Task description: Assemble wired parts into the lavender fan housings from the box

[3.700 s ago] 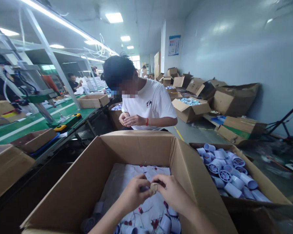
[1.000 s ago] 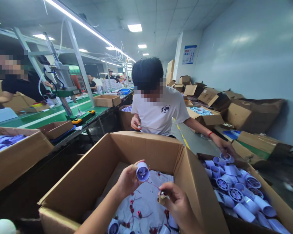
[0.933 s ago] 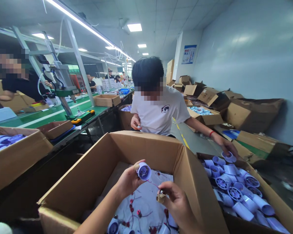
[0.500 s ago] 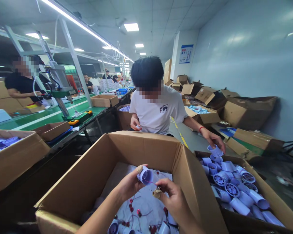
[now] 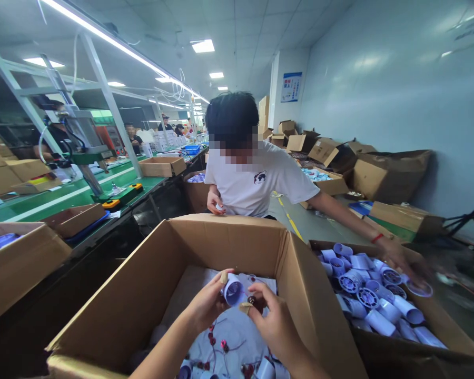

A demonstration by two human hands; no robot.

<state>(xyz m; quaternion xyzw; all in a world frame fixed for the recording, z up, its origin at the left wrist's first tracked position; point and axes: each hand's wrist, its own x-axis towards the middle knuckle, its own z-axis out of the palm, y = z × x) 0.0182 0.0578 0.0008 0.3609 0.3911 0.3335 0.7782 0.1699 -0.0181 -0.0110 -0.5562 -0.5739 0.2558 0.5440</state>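
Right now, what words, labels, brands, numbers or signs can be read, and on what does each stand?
"责任", apparently: red characters on the blue-and-white rectangular poster; its second red line and small text too blurred.
Dark print on the white short-sleeved T-shirt: no readable lettering.
Dark marks on the glossy pale blue wall: too blurred to read.
Pale violet plastic cup, held: no lettering visible.

On the poster [image 5: 291, 87] on the pillar [image 5: 289, 112], "责任" can be read in red at the top; the smaller lettering cannot be made out.
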